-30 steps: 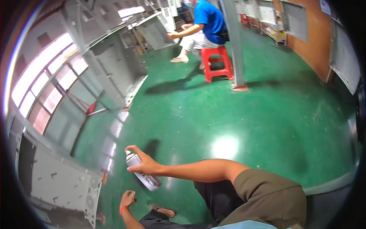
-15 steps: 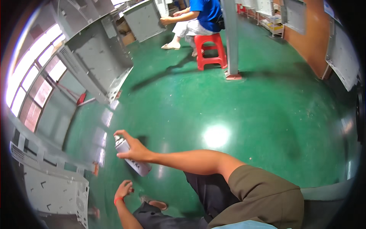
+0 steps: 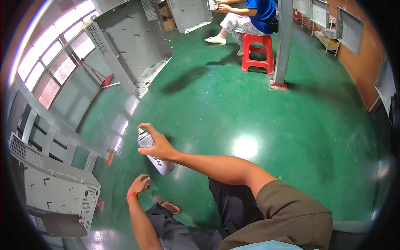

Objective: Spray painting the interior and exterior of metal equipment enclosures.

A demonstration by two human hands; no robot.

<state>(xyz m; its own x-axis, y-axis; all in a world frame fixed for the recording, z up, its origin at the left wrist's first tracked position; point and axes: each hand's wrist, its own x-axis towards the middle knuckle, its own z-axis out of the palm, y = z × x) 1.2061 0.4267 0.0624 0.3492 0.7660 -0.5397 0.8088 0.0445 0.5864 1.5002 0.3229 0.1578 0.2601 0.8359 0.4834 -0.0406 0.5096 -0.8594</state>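
Observation:
My right hand is wrapped round a white spray can with dark markings. The can tilts, its top toward the upper left, and the index finger rests on the nozzle at its top. Below it my left hand, with a red band at the wrist, hovers above the floor. Its fingers are loosely curled and a little apart, and I see nothing in them. Nearest to that hand, on the left, stands a light grey sheet-metal housing with perforated ends and small slots.
Another grey metal housing stands upper left, before the windows. A red dustpan lies by the wall. A person in a blue top sits on a red stool beside a grey post. Grey panels line the right wall.
The view has shifted, so the surroundings sit differently in the picture, with more of the left housings showing. My right hand still grips the spray can, finger on top. My left hand stays below it.

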